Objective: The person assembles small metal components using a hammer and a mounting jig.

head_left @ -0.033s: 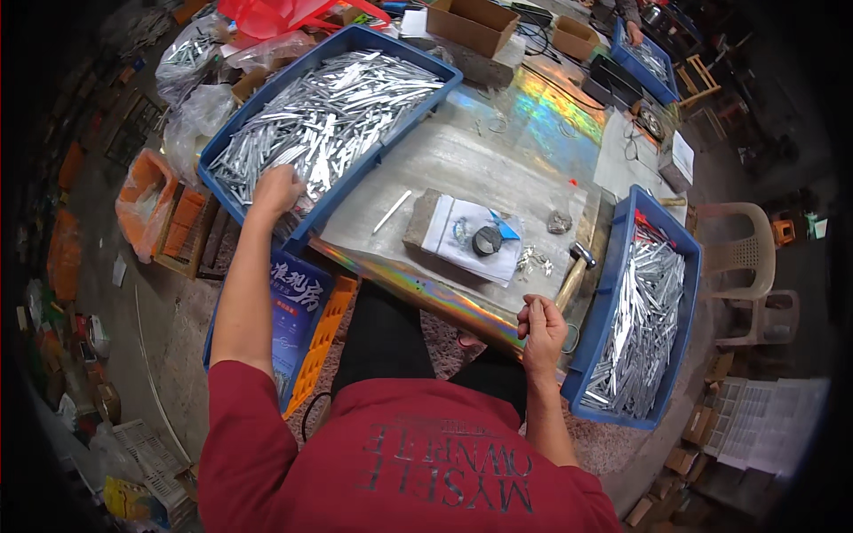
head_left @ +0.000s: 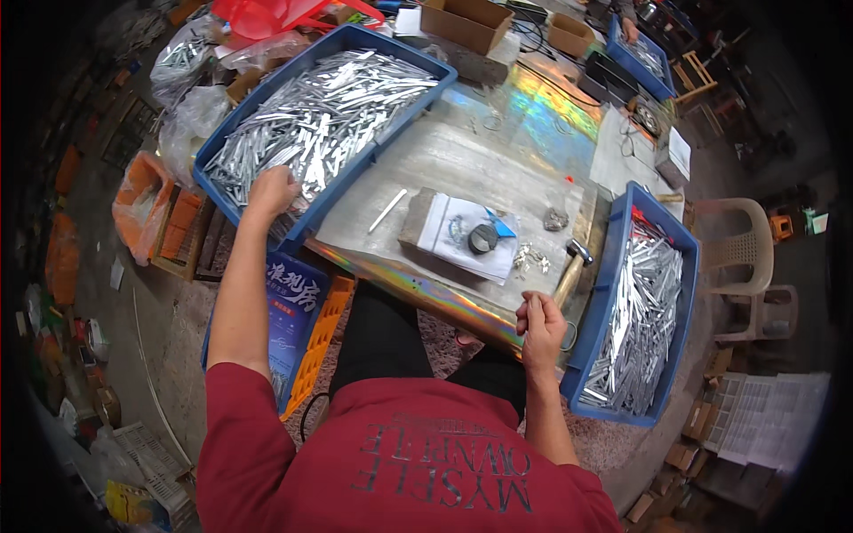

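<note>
My left hand [head_left: 274, 191] reaches over the near edge of a large blue tray [head_left: 369, 155] heaped with thin silvery metal strips [head_left: 329, 115]. Its fingers are curled down at the strips, and what they grip is hidden. My right hand [head_left: 540, 329] is at the table's front edge, thumb and fingers pinched together; anything between them is too small to make out. Beyond it lies a hammer [head_left: 569, 277] with a wooden handle. Left of the hammer, white paper [head_left: 440, 233] covers a grey block, with a round black object [head_left: 482, 238] on top. A lone strip [head_left: 387, 210] rests between block and tray.
A second blue tray [head_left: 602, 293] of metal strips stands at the right. Small pale pieces [head_left: 531, 258] and a greyish lump [head_left: 555, 219] lie beside the paper. Cardboard boxes [head_left: 466, 22] are at the back, a plastic chair [head_left: 737, 244] at the right. Far off, another person's hand [head_left: 630, 31] is at a tray.
</note>
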`<state>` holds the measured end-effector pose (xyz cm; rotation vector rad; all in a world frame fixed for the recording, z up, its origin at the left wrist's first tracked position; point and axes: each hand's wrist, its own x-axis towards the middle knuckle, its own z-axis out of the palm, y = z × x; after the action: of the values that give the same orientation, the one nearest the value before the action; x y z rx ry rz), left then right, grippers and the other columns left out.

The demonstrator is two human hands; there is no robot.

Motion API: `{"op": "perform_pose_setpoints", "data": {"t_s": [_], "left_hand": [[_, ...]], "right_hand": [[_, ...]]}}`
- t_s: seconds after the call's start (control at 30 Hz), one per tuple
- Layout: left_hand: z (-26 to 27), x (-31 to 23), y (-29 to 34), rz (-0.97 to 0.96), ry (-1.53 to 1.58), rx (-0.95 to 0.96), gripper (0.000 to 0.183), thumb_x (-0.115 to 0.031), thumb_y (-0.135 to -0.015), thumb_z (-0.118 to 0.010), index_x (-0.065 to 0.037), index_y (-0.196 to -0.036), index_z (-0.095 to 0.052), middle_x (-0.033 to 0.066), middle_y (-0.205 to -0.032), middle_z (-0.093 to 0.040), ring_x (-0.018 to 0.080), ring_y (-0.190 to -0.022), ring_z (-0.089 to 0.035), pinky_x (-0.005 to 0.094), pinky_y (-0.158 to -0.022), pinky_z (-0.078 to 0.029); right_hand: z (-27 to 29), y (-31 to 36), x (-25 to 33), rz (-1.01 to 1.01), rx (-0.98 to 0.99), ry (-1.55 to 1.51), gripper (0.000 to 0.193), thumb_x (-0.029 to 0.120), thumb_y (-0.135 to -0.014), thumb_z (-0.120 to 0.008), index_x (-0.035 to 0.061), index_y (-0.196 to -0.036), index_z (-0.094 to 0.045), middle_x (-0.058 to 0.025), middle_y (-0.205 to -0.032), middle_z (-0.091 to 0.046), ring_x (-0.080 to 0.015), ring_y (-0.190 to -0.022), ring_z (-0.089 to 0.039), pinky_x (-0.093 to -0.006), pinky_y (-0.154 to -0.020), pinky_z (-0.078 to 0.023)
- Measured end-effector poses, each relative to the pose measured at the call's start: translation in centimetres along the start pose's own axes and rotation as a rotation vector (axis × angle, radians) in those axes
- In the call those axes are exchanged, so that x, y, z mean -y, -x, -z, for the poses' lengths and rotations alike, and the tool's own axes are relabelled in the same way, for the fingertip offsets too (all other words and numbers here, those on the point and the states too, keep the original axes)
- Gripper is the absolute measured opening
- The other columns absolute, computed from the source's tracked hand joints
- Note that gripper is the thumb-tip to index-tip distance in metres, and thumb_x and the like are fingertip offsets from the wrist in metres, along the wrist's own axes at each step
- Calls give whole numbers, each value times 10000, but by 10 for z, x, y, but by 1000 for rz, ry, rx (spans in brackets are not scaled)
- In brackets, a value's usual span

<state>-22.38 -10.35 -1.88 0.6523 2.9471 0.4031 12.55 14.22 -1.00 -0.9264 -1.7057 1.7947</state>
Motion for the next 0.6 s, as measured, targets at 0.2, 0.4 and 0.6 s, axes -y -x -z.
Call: {"op": "perform_pose_setpoints", "data": {"t_s": [0.2, 0.4, 0.6], "left_hand": [[-5, 5, 1, 15, -16, -14, 169, -184, -651, -559, -17, -676, -572, 185, -724, -574, 331, -727, -550, 396, -660, -428], [-5, -2, 3, 1, -9, -36, 172, -192, -661, -569, -22, -687, -562, 168, -759, -578, 314, -748, -548, 389, -666, -426], [-7, -1, 4, 10, -20, -40, 178, -206, -674, -562, -30, -696, -565, 159, -763, -580, 313, -753, -547, 392, -665, -426]], "right_hand": [[-16, -58, 17, 442, 29, 544, 284, 149, -765, -522, -18, -994, -497, -152, -903, -543, -249, -839, -529, -318, -733, -406], [-45, -121, 16, 650, 251, 827, 358, 285, -815, -407, 9, -1035, -466, -203, -922, -536, -346, -862, -507, -386, -745, -386], [-50, -118, 13, 418, 359, 832, 380, 349, -847, -357, 57, -1065, -466, -196, -842, -561, -336, -825, -538, -338, -716, -409]]}}
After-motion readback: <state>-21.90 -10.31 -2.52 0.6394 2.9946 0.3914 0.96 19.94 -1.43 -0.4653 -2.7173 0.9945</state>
